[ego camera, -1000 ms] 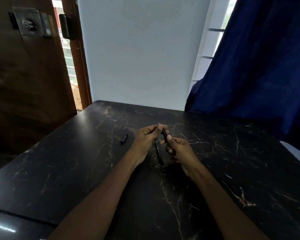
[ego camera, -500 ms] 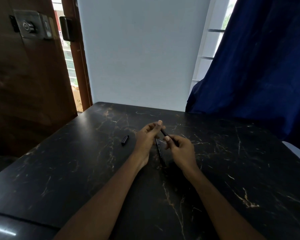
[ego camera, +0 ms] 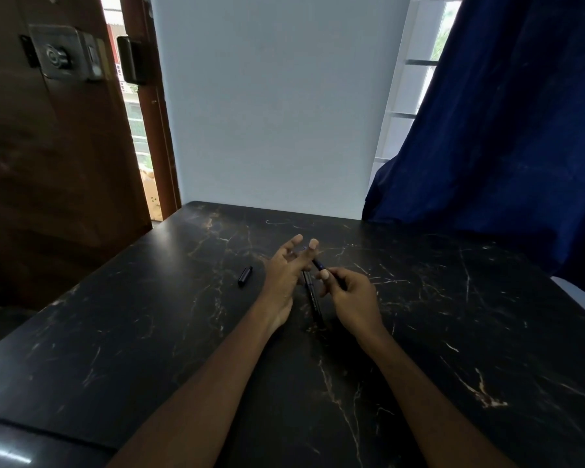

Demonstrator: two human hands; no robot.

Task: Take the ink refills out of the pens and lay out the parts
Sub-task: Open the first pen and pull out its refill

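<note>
My right hand (ego camera: 352, 293) pinches a pen (ego camera: 319, 265), maybe half-open, above the table (ego camera: 149, 332); my left hand (ego camera: 284, 271) is spread, empty. Another pen (ego camera: 313, 300) lies between them. That lone pinch could let parts drop and roll.

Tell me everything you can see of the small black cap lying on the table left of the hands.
The cap is a short black tube, plastic by its look, faintly glossy. It lies on its side on the dark marbled table, slanted, far end toward the right. Only the table touches it; the left hand is beside it, apart.
</note>
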